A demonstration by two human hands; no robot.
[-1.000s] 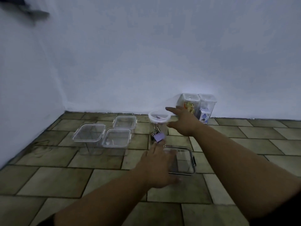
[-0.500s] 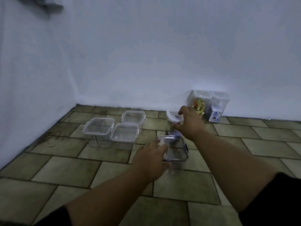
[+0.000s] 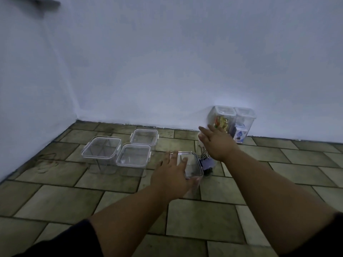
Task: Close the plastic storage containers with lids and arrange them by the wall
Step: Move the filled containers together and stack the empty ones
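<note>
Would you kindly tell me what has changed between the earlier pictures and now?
The right hand reached the round jar and shifted it right, toward the two containers by the wall. The left hand pushed the dark-rimmed container away, beside the jar. The three clear containers stayed put.

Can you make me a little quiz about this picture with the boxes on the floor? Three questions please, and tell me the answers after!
1. How many tall boxes stand right at the wall?
2. True or false: the left hand is holding a spoon.
3. What is inside the jar under the right hand? A) clips B) marbles C) water

Key
1. Two, side by side.
2. False. It lies flat on a box lid.
3. A
</note>
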